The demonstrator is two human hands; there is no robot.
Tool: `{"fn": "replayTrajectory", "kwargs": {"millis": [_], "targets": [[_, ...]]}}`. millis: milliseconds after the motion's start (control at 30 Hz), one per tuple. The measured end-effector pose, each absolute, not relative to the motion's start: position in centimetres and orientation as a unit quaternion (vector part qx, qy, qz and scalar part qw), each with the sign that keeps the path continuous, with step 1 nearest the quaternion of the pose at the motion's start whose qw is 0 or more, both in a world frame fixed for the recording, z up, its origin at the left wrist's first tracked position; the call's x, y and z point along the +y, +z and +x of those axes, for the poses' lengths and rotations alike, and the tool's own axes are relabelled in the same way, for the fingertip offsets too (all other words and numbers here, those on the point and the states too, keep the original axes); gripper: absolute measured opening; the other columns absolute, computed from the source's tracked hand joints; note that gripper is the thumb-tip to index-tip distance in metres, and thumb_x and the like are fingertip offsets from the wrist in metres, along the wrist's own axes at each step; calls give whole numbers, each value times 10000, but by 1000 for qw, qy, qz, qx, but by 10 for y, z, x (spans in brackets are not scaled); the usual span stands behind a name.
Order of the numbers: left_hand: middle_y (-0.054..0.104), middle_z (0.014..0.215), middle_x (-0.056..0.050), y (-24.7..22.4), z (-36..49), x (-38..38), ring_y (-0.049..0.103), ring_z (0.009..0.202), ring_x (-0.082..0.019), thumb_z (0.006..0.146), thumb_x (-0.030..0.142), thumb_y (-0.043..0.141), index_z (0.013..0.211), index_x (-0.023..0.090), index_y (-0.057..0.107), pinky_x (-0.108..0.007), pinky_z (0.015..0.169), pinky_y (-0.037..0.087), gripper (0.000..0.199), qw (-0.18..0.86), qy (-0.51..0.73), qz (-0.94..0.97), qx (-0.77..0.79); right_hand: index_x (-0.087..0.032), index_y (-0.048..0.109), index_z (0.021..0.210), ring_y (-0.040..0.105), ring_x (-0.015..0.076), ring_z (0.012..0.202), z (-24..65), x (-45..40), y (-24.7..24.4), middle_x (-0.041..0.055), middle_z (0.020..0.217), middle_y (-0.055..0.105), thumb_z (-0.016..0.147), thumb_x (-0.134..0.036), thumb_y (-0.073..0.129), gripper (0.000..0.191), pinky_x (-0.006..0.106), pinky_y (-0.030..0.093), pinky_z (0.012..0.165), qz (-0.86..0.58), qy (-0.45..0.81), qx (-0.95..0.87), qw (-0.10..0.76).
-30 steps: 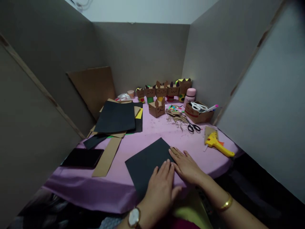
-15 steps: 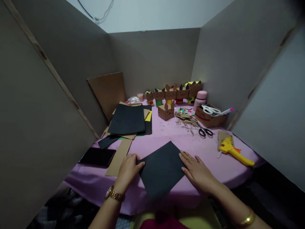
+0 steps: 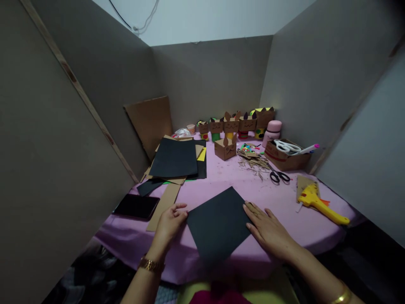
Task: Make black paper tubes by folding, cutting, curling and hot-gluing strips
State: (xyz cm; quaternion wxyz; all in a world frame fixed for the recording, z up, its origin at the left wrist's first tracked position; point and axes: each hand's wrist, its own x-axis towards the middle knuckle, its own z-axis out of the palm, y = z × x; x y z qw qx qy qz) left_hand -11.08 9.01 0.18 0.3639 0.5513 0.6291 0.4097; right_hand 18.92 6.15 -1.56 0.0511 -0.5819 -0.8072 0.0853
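A black sheet of paper (image 3: 220, 223) lies at an angle on the pink tablecloth (image 3: 284, 198), its near corner reaching the table's front edge. At the sheet's left corner is my left hand (image 3: 172, 219), thumb and fingertips close together and pinching that corner. My right hand (image 3: 267, 228) rests flat on the right edge of the sheet, fingers spread a little. Left of my left hand are a strip of brown cardboard (image 3: 163, 209) and a black phone (image 3: 136, 206).
Black sheets (image 3: 175, 158) and cardboard are stacked at the left. Cardboard animal figures (image 3: 225, 148) stand behind. Black-handled scissors (image 3: 279, 176), a box of tools (image 3: 286, 157), a pink bottle (image 3: 272, 131) and a yellow glue gun (image 3: 322, 205) are at the right.
The view has shifted slightly, so everything appears a little further right. My left fingers have drawn back to the sheet's left corner, and the index finger is straighter.
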Motion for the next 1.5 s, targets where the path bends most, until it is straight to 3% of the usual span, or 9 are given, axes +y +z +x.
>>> {"fn": "replayTrajectory", "kwargs": {"millis": [167, 533, 667, 733, 833, 933, 1100, 1300, 1500], "targets": [[684, 643, -4, 4, -103, 87, 637, 619, -182, 693, 270, 539, 890, 180, 614, -259, 571, 438, 229, 263, 409, 593, 642, -154, 263, 1393, 229, 206, 1339, 188, 61, -15, 71, 1466, 237, 898, -367, 271, 539, 497, 236, 1046, -587, 85, -803, 55], [711, 824, -56, 14, -75, 132, 662, 788, -205, 797, 169, 445, 984, 183, 598, -302, 715, 490, 242, 121, 331, 720, 597, -100, 285, 1384, 248, 237, 1332, 173, 38, -19, 100, 1456, 265, 893, -294, 267, 528, 505, 255, 1019, -688, 38, -723, 46], [575, 1208, -178, 22, -53, 117, 519, 1127, -283, 820, 105, 386, 1122, 128, 555, -456, 949, 373, 347, 49, 303, 755, 579, -96, 260, 1392, 227, 231, 1339, 171, 38, -15, 95, 1466, 231, 894, -287, 258, 533, 500, 251, 1021, -691, 45, -720, 34], [492, 1320, -174, 21, -30, 91, 434, 1220, -270, 853, 139, 368, 1205, 123, 505, -455, 1007, 325, 379, 36, 285, 785, 550, -94, 247, 1396, 214, 236, 1343, 172, 38, -13, 94, 1471, 209, 896, -300, 249, 541, 506, 244, 1021, -690, 52, -722, 27], [497, 1340, -108, 5, 14, 42, 429, 1236, -253, 848, 340, 454, 1241, 176, 495, -438, 1016, 346, 428, 50, 233, 853, 464, -87, 223, 1402, 191, 239, 1349, 173, 38, -11, 96, 1477, 181, 893, -268, 241, 541, 511, 224, 1029, -687, 62, -724, 12], [362, 1400, -218, -20, 45, 10, 295, 1303, -335, 795, 590, 418, 1339, 35, 345, -520, 1013, 323, 781, 14, 146, 905, 400, -87, 203, 1407, 170, 227, 1355, 174, 37, -9, 86, 1481, 175, 875, -197, 239, 544, 504, 208, 1037, -685, 74, -724, 2], [338, 1406, -232, -38, 42, 4, 255, 1318, -328, 847, 519, 378, 1348, 24, 327, -510, 1014, 329, 707, -54, 119, 895, 428, -97, 213, 1406, 182, 221, 1352, 175, 36, -11, 93, 1483, 178, 890, -259, 234, 541, 497, 205, 1037, -681, 76, -727, 28], [422, 1363, -208, -33, 10, -3, 383, 1259, -316, 836, 436, 439, 1289, 68, 442, -473, 952, 415, 584, -108, 93, 874, 465, -78, 214, 1404, 184, 228, 1351, 175, 37, -14, 114, 1475, 212, 895, -293, 233, 553, 503, 193, 1036, -683, 71, -726, 40], [492, 1312, -204, -49, -31, -18, 457, 1208, -313, 793, 232, 478, 1225, 78, 511, -460, 904, 444, 459, -219, 99, 827, 508, -87, 203, 1408, 168, 226, 1355, 175, 37, -14, 104, 1482, 191, 894, -296, 238, 556, 509, 191, 1034, -683, 79, -725, 44]]}}
